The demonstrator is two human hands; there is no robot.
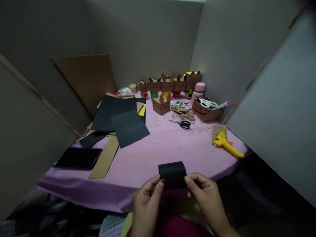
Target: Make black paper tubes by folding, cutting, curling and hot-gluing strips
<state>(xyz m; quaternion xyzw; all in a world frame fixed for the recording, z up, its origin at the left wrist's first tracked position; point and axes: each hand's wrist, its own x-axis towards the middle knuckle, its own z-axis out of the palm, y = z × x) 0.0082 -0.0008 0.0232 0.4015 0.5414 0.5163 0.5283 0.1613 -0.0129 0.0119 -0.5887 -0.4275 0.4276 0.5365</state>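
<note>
Paper (172,175): black, bent over into a curve, at the lower centre of the frame, held up between both hands at the table's near edge.
Left hand (147,199): lower centre, thumb and finger clamped on the paper's left side; the thumbnail is red.
Right hand (203,194): lower centre, a little to the right, thumb and finger clamped on the paper's right side.
Table (138,156): covered in pinkish-purple cloth, across the middle of the frame.
Black sheets (115,110): left of centre, overlapping, with brown card showing around their edges and a yellow piece (142,110) at their right.
Strip (105,161): brown, lower left, its near end just beside the phone (77,158), whose screen is dark.
Scissors (184,124): black-handled, right of centre, blades pointing left, near a heap of brown scraps (184,114).
Box (206,112): right of centre, holding white-handled scissors (208,103) and a pink-tipped pen (223,105).
Glue gun (226,144): yellow, at the right, lying partly over a card piece (217,131).
Cat heads (167,84): brown, in a row at upper centre, on coloured bases; another cat head (161,105) sits in front of them.
Bottle (198,90): pink, behind the box.
Cup (132,88): left of the row, beside a clear bag (124,91).
Panel (86,80): brown, upper left, leaning against the wall (148,36).
</note>
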